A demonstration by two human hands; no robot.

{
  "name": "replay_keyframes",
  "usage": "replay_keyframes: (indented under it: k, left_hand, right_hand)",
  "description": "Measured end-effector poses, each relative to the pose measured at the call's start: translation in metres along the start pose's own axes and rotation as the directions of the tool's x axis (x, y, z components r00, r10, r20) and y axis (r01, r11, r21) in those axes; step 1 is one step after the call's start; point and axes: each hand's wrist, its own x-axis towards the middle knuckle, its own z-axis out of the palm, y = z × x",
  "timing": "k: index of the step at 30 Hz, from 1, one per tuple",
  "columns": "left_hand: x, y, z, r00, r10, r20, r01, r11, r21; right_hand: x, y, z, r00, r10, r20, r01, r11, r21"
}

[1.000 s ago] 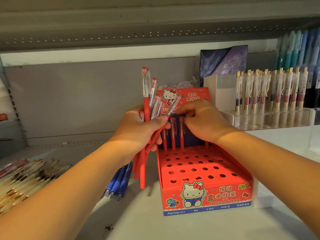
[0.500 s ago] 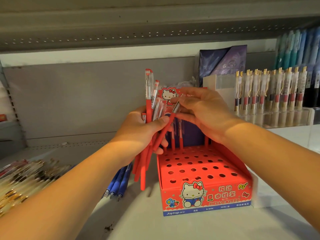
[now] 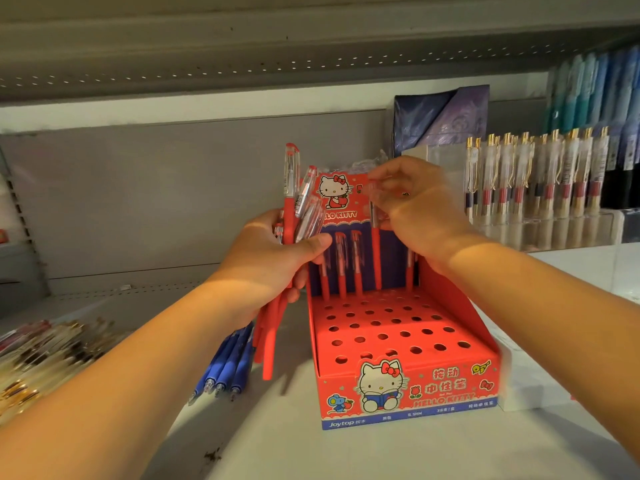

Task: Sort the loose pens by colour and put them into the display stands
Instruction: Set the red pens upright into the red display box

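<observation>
Head view: a white shelf board (image 3: 381, 452) in a shop bay, with a grey back panel (image 3: 138, 188) and the perforated underside of an upper shelf (image 3: 242, 64) overhead. The left hand (image 3: 273, 258) is clamped around a red pen bundle (image 3: 289, 209); the clear caps stand up above the fist and the red barrels hang below it, just left of the display stand (image 3: 450, 296). The right hand (image 3: 419, 209) pinches a single red pen (image 3: 375, 254) by its clear cap. That pen is upright over the stand's back row, in front of the printed back card. Its lower end is at the level of the rear holes; whether it is seated in a hole cannot be told. The stand is a red cardboard box with a perforated top. Three red pens (image 3: 341, 268) stand side by side in the back row, left of the held pen. A further red pen (image 3: 410, 268) stands on the right, partly hidden by the right wrist. The remaining rows of holes are unfilled. Blue pens (image 3: 228, 362) lie on the board below the left hand. A blurred heap of loose pens (image 3: 41, 348) lies at far left. A clear acrylic stand (image 3: 554, 226) at right holds upright gold-clipped pens (image 3: 519, 171).
</observation>
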Motion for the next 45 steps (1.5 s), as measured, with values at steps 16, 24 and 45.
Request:
replay_keyframes:
  k: [16,24,45]
  left_hand:
    - [0.000,0.000,0.000,0.999,-0.045,0.016,0.045,0.998,-0.036]
    - [-0.002,0.003,-0.001,0.999,-0.029,0.036,0.031,0.998,-0.054]
    - [-0.005,0.003,0.006,0.994,-0.029,0.102,0.037,0.997,-0.074]
  right_hand:
    - [0.003,0.015,0.004,0.995,0.054,0.079,-0.046,0.994,-0.094]
    - [0.005,0.023,0.001,0.997,0.034,0.064,-0.009,0.932,-0.363]
    - [-0.017,-0.013,0.012,0.918,0.119,0.379,-0.220,0.947,0.235]
